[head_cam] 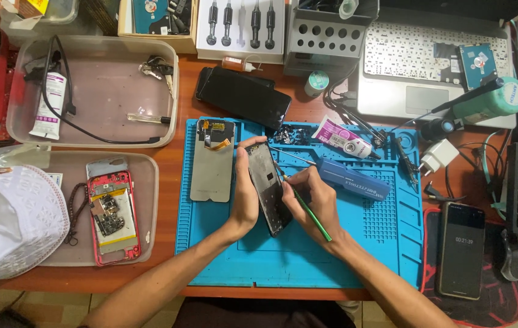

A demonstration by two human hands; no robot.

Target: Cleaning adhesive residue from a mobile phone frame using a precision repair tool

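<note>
My left hand (245, 194) grips a dark phone frame (268, 188) by its left edge, tilted above the blue work mat (307, 261). In my right hand (315, 200) is a thin green-handled tool (310, 214), whose tip touches the frame's right edge near the top. Just left of the frame, a detached phone screen panel (212, 161) with an orange flex cable lies face down on the mat.
A blue electric screwdriver (353, 179) and tweezers lie on the mat right of my hands. A red opened phone (112, 209) sits in a clear tray at left. A black phone (243, 96), a laptop (429, 67), a timer phone (460, 249) and a white cap (10, 218) surround the mat.
</note>
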